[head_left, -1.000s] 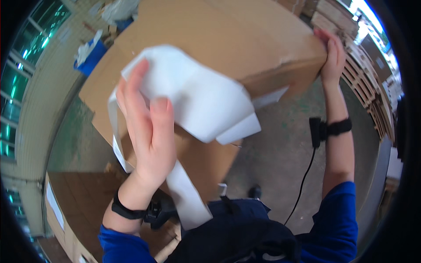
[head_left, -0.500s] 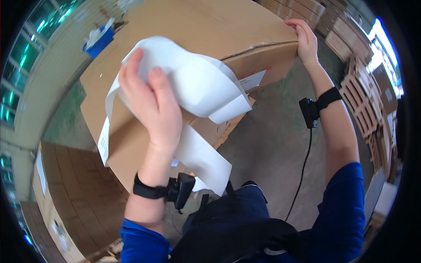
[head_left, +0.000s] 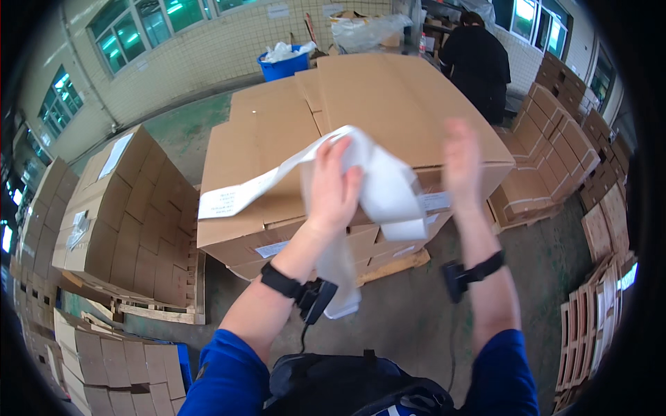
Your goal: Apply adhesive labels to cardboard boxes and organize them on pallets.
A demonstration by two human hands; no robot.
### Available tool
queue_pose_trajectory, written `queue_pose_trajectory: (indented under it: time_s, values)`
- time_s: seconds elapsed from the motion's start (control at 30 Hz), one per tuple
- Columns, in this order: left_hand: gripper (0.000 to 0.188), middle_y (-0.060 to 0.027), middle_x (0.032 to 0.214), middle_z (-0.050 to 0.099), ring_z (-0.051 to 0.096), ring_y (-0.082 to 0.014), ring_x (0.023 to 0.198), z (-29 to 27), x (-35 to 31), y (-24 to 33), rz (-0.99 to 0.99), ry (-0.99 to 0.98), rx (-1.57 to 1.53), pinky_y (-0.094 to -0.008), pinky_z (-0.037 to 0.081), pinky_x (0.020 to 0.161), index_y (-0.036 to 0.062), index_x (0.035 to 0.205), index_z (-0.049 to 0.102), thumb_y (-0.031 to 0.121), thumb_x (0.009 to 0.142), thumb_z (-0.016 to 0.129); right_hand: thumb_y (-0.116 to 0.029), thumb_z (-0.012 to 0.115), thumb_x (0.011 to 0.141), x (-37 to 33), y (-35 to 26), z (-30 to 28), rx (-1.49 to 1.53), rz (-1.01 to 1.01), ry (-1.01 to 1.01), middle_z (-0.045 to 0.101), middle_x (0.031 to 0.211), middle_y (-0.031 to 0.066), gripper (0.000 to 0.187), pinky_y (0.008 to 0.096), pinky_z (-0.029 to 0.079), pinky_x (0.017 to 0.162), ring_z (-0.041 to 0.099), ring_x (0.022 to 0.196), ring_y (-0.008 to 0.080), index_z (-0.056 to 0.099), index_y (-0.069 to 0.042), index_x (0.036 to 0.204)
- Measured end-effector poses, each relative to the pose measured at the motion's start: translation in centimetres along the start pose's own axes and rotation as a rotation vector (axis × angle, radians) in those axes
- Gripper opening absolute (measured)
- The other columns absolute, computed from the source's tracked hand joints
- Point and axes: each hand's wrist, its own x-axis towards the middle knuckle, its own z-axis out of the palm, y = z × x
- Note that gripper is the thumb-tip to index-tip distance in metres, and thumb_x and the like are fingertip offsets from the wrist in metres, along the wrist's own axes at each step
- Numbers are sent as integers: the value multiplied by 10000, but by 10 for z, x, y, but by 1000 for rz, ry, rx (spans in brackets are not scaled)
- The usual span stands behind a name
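Note:
A long strip of white paper labels [head_left: 388, 184] is looped over my left hand [head_left: 333, 184], whose fingers are closed on it. Its printed end lies to the left across the top of a large cardboard carton [head_left: 413, 104], and another length hangs below my wrist. My right hand [head_left: 461, 163] is raised by the front right edge of that carton. It is smeared by motion, but its fingers look stretched out and nothing shows in them. White labels [head_left: 272, 249] are stuck on the cartons' front sides. Each wrist wears a black strap with a small device.
The cartons stand on a wooden pallet [head_left: 395, 267]. More stacked cartons [head_left: 139, 208] are on a pallet at the left, others [head_left: 548, 152] at the right near wooden pallets [head_left: 590, 326]. A blue bin [head_left: 284, 67] and a person in black [head_left: 479, 66] are behind.
My right hand has come off the carton's right edge and moved inward. The view has lifted, showing more of the room. The label strip's printed end now stretches out to the left.

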Motion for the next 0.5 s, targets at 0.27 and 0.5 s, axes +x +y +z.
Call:
queue_pose_trajectory:
  time_s: [0.27,0.5]
  values:
    - [373,-145,1194,410,367,-272,1141,-208,-125,-56,-278,355,604,-379,272,972,6,1196,425,230,898,414,-165,502,797,7,-8,5,-277,-176,9,629,798,-7,143,307,398,743,585,766,179,637,-153,844]
    - [422,-132,1119,473,464,-219,1024,-278,-205,-163,-839,606,246,-306,361,892,-30,1134,471,323,922,378,-133,388,861,18,-8,26,-201,-159,-56,636,799,81,268,325,448,710,607,760,238,635,-55,794]
